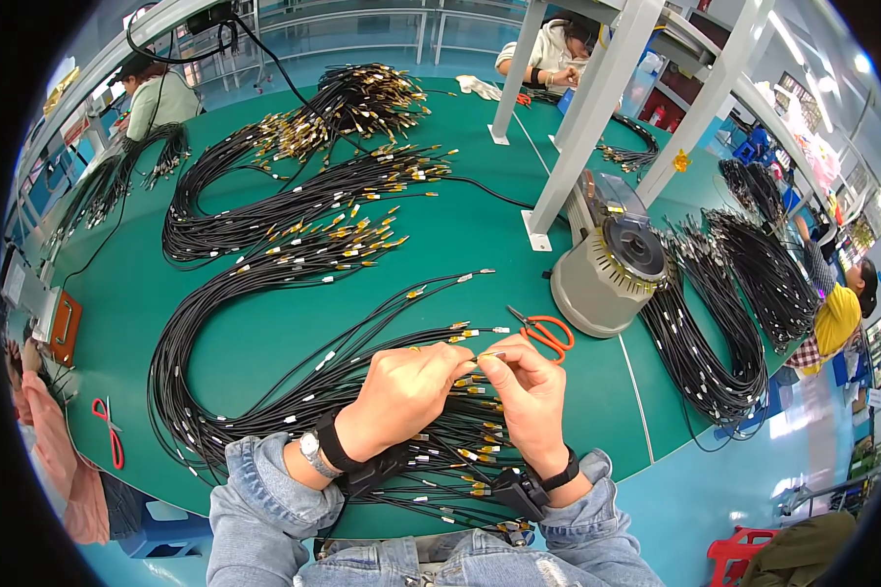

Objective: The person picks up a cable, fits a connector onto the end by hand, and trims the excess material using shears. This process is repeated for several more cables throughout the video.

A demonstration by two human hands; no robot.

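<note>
- The cable bundle being worked on is a thick sheaf of thin black leads, bent in a C whose closed side faces the left edge of the green table.
- Its leads carry small white sleeves along their length and yellow and white tips at the ends; the ends fan out rightward, partly hidden beneath the hands and wrists, close to the table's near edge.
- A cable end, thin and dark, sits between the fingertips above the bundle; its detail is too small to make out.
- The left hand reaches in from the near edge, back of the hand up, fingers curled, thumb and forefinger pinched on that end.
- The right hand mirrors it, thumb and forefinger pinched there too, so the two hands nearly meet at the tips while the wrists stay well apart.
- Both forearms, in denim sleeves, angle inward; a silver watch and a black strap circle the left wrist, another black strap the right.
- Just beyond the right hand lies an orange-handled cutter.
</note>
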